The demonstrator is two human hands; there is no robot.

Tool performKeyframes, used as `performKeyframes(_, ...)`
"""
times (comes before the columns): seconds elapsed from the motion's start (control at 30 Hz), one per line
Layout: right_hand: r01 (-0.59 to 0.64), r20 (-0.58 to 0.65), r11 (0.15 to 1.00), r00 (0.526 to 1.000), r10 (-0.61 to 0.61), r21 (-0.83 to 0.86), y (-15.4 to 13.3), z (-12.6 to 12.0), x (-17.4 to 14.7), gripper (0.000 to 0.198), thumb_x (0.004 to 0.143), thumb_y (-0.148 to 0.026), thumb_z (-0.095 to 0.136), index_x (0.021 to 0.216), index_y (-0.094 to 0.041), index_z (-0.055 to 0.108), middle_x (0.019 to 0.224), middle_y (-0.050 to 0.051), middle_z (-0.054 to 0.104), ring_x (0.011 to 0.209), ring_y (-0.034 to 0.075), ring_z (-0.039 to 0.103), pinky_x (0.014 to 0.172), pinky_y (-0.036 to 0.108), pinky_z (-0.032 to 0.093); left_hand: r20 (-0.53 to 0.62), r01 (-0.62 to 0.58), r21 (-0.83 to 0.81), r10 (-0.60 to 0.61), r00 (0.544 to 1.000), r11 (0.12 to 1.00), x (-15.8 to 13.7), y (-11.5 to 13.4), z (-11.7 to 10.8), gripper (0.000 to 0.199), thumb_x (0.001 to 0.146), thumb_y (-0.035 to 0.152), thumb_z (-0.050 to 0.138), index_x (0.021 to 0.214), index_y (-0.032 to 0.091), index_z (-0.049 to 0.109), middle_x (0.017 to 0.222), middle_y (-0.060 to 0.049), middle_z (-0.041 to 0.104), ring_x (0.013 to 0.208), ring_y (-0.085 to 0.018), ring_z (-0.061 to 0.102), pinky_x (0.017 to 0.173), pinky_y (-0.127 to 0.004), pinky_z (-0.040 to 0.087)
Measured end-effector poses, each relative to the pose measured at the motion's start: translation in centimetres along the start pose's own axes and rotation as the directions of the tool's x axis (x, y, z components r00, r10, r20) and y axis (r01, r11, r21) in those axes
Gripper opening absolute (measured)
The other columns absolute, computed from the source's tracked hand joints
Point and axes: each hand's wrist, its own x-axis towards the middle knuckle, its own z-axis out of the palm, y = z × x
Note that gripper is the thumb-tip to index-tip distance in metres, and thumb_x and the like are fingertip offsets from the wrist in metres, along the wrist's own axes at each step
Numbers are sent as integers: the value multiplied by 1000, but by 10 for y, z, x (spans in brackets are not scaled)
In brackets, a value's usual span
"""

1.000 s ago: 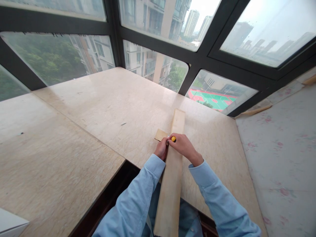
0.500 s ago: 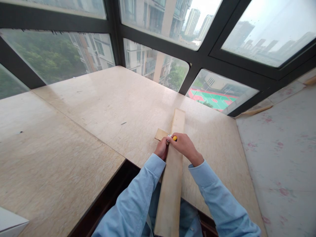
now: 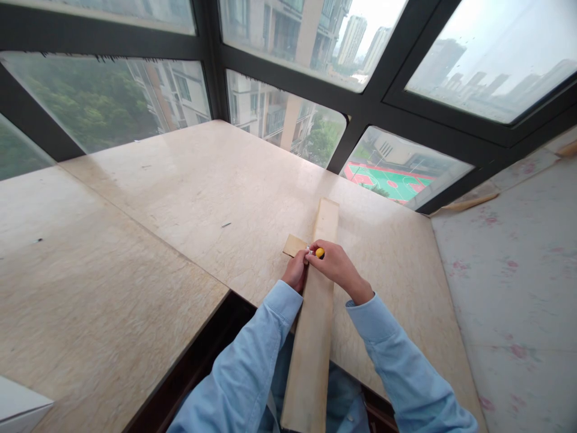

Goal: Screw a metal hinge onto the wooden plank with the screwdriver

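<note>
A long pale wooden board (image 3: 314, 337) slants from my lap up onto the tabletop. Against its left side, near the far end, is a short wooden block (image 3: 294, 245). My left hand (image 3: 296, 270) is closed where block and board meet, its fingertips pinching a small silver metal piece (image 3: 309, 250) that they mostly cover. Over the board, my right hand (image 3: 337, 264) grips a small tool with a rounded yellow handle (image 3: 320, 252), its fingertips close to the left thumb. The tool's working end is hidden by the fingers.
The beige marbled tabletop (image 3: 180, 198) has a dark gap (image 3: 198, 355) at its near edge. A small thin metal bit (image 3: 226, 225) and a dark speck (image 3: 38, 240) lie on it. A white box corner (image 3: 22, 403) is lower left; windows and a flowered wall (image 3: 509, 276) surround it.
My right hand's fingers have shifted slightly around the yellow handle and the metal piece. The board, the block and my left hand look almost unmoved.
</note>
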Motion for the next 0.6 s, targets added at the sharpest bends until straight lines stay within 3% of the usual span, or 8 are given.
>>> performKeyframes(0.17,-80,39,985,995,87,-155,-2,1,0,25,90,-37,55,80,-21,71,82,6,74,78,21,66,66,28,40,0,14,0,-14,1000,1000,3,-2,-3,15,63,28,66,67,15,64,60,-2,61,63,-17,56,63,-28,43)
performKeyframes(0.3,-15,58,990,998,24,-139,-2,-1,0,17,88,-26,56,91,-22,72,90,5,75,84,20,66,71,27,41,-5,3,12,-3,1000,1000,3,-2,-2,18,62,30,66,69,13,66,63,-3,64,65,-17,58,62,-27,42)
performKeyframes(0.6,89,29,993,996,-87,-77,0,0,0,14,77,-11,58,82,-20,68,90,5,71,86,19,63,77,28,43,-18,-1,-25,1,1000,1000,0,0,2,10,61,24,66,63,15,63,61,-3,64,69,-22,64,64,-30,47)
